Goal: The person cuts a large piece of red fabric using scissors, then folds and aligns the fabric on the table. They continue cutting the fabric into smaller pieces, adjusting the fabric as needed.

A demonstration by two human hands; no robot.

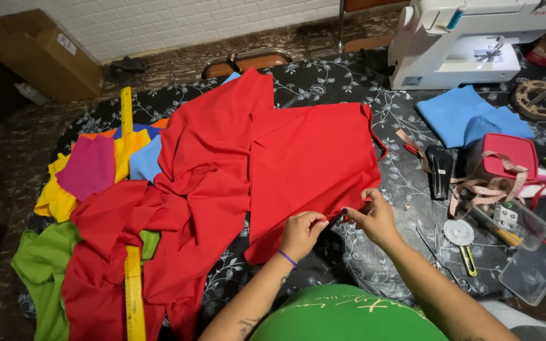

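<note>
A large red cloth (235, 170) lies spread and bunched over the dark floral table cover (380, 265). My left hand (300, 233) and my right hand (372, 218) both pinch the near edge of the red cloth, close together, fingers curled on the hem. A purple band circles my left wrist. Below, my green shirt fills the frame's bottom edge.
A white sewing machine (469, 41) stands at the back right, blue fabric (469, 117) before it. A pink box (503, 158) with a measuring tape, black scissors (439, 169), a rotary cutter (461, 239) and a clear plastic box (529, 252) lie right. Coloured fabric pieces (93, 167), green cloth (39, 265) and a yellow ruler (133, 284) lie left.
</note>
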